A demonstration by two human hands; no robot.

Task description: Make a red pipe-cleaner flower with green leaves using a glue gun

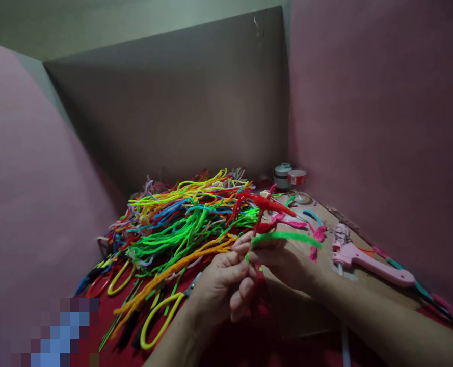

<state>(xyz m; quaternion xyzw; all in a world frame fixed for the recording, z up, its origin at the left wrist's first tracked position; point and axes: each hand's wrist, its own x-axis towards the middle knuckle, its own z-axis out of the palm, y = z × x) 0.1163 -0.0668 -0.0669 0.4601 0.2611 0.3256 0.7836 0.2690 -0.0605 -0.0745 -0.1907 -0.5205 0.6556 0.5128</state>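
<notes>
A bright green pipe cleaner (291,236) runs from between my fingertips out to the right, its near end wound in a small twist at the base of a red pipe cleaner shape (263,205). My left hand (224,272) pinches the green twist between thumb and forefinger, other fingers curled below. Close against it, my right hand (277,262) has its fingers closed round the red shape's stem, partly hidden behind the green strand. The red shape stands above both hands, with several lobes spreading out. Yellow-handled scissors (162,321) lie beside my left wrist.
A big heap of coloured pipe cleaners (180,224) covers the left and back. At right, a pink glue gun (379,264) lies on a brown board (327,216) with pink scraps (318,234). A jar (282,176) and red tape roll (297,177) stand behind. Pink walls (382,127) flank both sides.
</notes>
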